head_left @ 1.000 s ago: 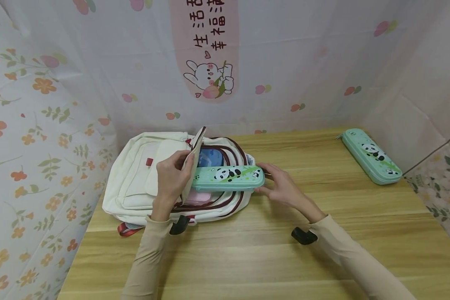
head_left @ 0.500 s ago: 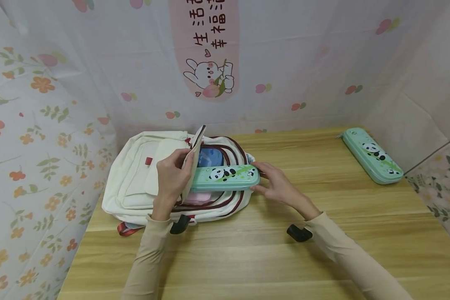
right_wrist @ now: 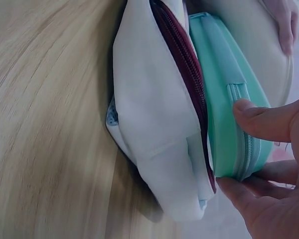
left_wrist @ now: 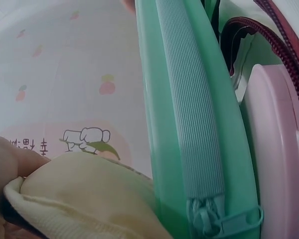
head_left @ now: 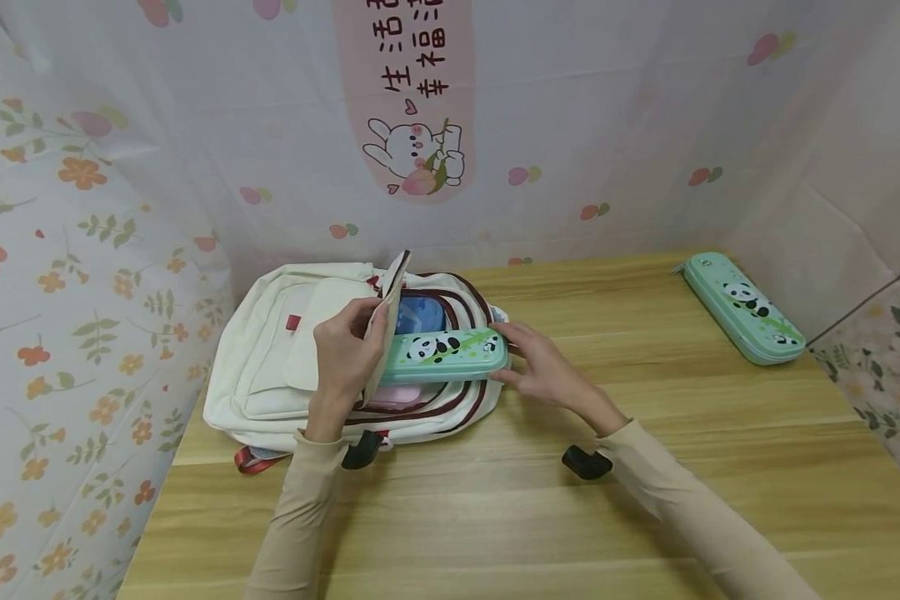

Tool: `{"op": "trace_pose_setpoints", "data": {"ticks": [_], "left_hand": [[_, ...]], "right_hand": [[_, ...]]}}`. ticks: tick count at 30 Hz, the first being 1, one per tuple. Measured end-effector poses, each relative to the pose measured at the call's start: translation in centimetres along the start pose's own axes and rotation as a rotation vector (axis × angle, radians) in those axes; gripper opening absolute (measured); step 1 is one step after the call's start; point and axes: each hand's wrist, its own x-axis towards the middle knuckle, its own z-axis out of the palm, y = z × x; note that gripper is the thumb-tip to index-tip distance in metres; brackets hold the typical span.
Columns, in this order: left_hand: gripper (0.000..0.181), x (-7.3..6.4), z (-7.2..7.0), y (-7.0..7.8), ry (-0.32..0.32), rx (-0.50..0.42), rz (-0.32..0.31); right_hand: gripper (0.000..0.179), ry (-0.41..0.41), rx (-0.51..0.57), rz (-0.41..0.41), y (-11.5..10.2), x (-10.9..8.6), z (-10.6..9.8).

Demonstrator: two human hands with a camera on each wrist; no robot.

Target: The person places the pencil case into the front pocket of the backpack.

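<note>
On the wooden surface (head_left: 570, 517), left of centre: a cream backpack (head_left: 270, 358), lying flat, with dark-red zip edging around an open compartment. In the grip of the left hand (head_left: 345, 354): the raised flap (left_wrist: 94, 194) of that compartment, pinched at its edge. In the grip of the right hand (head_left: 543, 367): the outer end of a green pencil case (head_left: 446, 354), held narrowly, with the thumb on its zipped side. Position of this pencil case: across the mouth of the compartment, panda print upward, left end hidden behind the flap in the head view. In the left wrist view: a ribbed band and a zip pull (left_wrist: 229, 219) along its side. Within the compartment: a blue case (head_left: 418, 315) on the far side and a pink box (head_left: 396, 395) on the near side. At the far right of the surface, well apart: a second pencil case (head_left: 746, 308), likewise green and panda-printed, closed. Behind: a white hanging cloth (head_left: 607, 125) with printed fruit and a rabbit. Beside the backpack's lower left corner: a red strap (head_left: 253, 461).
</note>
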Motion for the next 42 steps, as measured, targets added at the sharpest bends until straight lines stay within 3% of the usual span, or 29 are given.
{"op": "trace_pose_setpoints", "data": {"ticks": [15,29,42], "left_hand": [[0.016,-0.2,-0.2,0.0,0.006,-0.022,-0.001],[0.013,-0.4,0.1,-0.2,0.017,-0.061,0.016],[0.014,-0.6,0.1,-0.3,0.020,-0.070,0.033]], "right_hand": [[0.069,-0.006,0.005,0.004,-1.0,1.2,1.8],[0.069,0.020,-0.110,-0.027,-2.1,2.1,4.0],[0.069,0.020,-0.121,-0.017,-3.0,3.1,6.1]]}}
